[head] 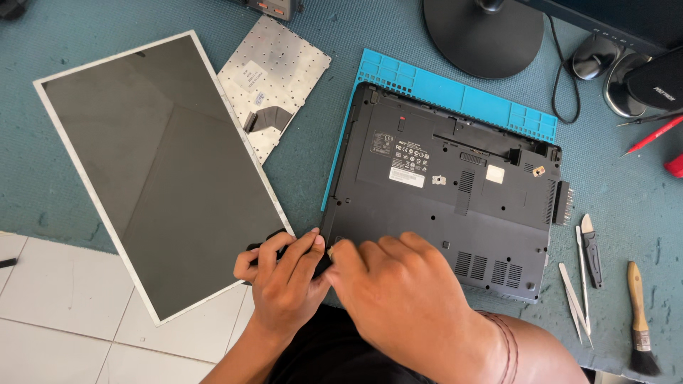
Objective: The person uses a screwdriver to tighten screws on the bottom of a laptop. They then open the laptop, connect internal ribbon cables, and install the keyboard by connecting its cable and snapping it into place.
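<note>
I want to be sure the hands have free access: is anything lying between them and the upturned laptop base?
Nothing visible does. The left hand and right hand are already at the near left corner of the laptop base, fingers on its edge. The screen panel lies apart to the left, the hand tools to the right.

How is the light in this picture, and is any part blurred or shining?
Head view: even daylight, soft shadows; the large grey display panel shows broad dull reflections without hard glare; the black laptop base is sharp; both hands, left hand and right hand, look slightly soft.
</note>
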